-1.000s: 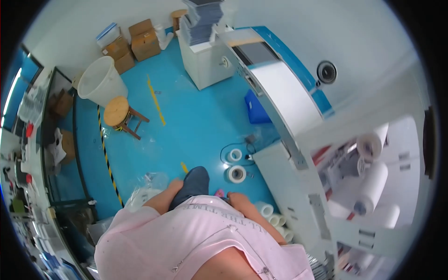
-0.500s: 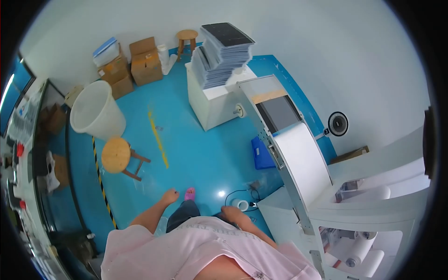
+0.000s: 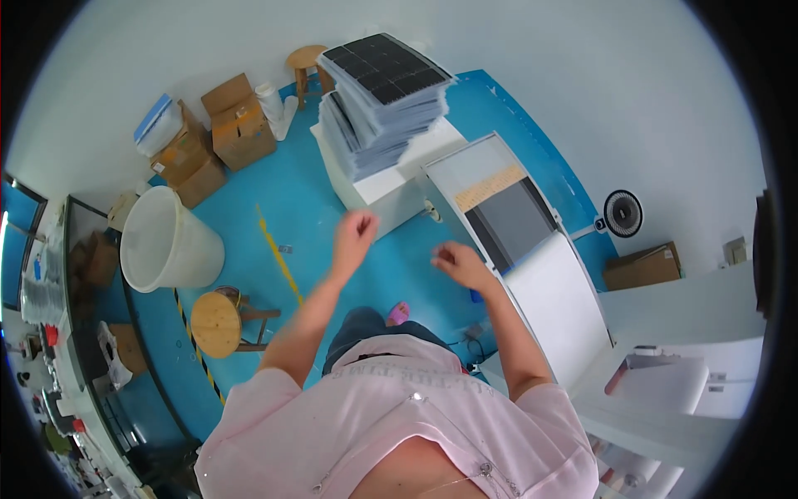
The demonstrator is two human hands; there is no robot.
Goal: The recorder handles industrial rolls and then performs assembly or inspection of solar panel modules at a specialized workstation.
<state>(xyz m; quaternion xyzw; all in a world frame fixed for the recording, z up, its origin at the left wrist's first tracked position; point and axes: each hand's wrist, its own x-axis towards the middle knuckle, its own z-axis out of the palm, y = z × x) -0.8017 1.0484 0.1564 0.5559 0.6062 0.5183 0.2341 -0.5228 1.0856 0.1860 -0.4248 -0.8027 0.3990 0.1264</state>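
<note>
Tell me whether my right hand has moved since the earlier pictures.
Yes: your right hand has moved up the picture, nearer the dark machine panel.

A large white machine (image 3: 555,312), dark-faced sheets (image 3: 386,68) stacked toward the surface's (image 3: 434,148) left edge, and striped floor tape (image 3: 209,373) indicate a workshop.

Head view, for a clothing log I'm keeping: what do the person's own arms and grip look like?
The left sleeve and right sleeve are short and pale pink. The left forearm and right forearm are bare. The left grip and right grip are ungloved hands. No cables or bracelets show, though blur could hide jewellery.
</note>
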